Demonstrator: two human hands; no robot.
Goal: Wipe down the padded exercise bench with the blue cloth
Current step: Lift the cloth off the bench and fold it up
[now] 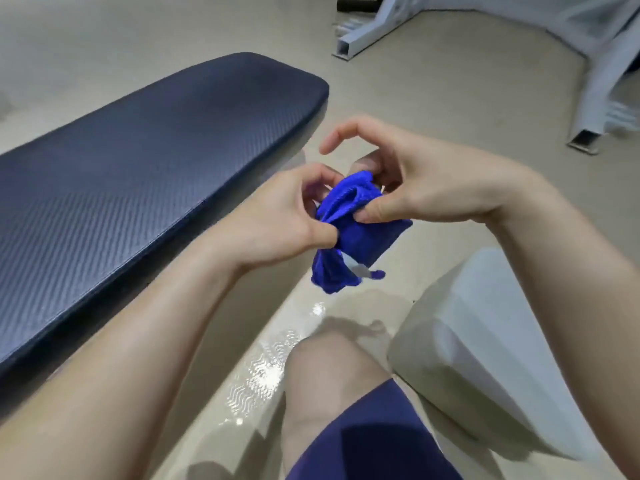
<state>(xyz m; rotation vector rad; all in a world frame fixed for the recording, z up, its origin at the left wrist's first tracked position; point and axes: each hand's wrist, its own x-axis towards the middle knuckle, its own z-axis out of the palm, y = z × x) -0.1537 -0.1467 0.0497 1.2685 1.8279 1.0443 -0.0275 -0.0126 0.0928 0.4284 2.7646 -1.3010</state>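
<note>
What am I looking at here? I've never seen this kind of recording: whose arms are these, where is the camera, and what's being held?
The one picture comes from a camera worn on a person's head, looking down, so the arms are their own. The left hand and right hand both pinch a bunched blue cloth in mid-air, beside the dark padded bench at left. The cloth is not touching the bench. Below are the person's knee and a shiny floor; a white metal frame stands behind.
</note>
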